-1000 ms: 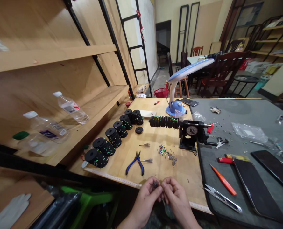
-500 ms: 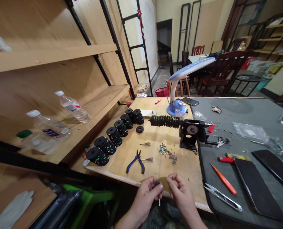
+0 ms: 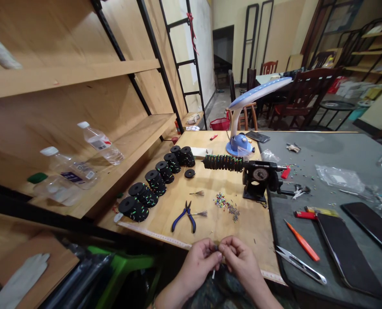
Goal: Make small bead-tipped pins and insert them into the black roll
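My left hand is closed in a pinch around a small bundle of thin strands; its white tail pokes out below my fingers, and a dark tip shows above. My right hand meets it, thumb and forefinger pressed together at the bundle's dark end. Whatever the right fingers pinch is too small to make out. Beyond my hands lie blue-handled pliers, jaws away from me, and two similar strand bundles with flared ends, one by the pliers. A pile of tiny coloured beads sits right of them.
Several black spools line the table's left side. A hand-cranked winder carries a wound black rod, with a blue lamp behind. On the grey mat lie thread snips, an orange-handled tool and phones.
My right hand has moved left, closing the gap, and its fingertips now touch those of my left hand at the bundle. The view has shifted slightly.
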A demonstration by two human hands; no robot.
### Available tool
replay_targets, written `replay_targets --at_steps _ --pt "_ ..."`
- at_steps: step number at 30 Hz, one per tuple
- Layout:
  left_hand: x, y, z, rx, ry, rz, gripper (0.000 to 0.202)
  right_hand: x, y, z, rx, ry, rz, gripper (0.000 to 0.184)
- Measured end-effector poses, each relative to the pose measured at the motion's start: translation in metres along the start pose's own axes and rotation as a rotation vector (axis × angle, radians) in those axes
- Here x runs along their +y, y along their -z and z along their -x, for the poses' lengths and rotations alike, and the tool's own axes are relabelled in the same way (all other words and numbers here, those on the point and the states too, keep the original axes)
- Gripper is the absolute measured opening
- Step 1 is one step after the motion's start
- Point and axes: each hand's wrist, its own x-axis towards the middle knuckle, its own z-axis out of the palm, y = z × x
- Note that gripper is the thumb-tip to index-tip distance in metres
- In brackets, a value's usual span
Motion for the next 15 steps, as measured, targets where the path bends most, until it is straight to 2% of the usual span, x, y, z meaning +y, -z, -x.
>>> replay_targets --at_steps 9,15 --pt "-0.0020 -0.0023 -0.0014 0.002 0.006 0.025 0.034 -0.0053 -0.0039 0.0035 0.020 -0.039 -0.069 0.054" --pt "-0.0005 -0.0042 -0.0017 0.056 -0.002 0.081 0.036 0.0040 -0.0050 0.0020 0.064 -0.041 -0.114 0.054"
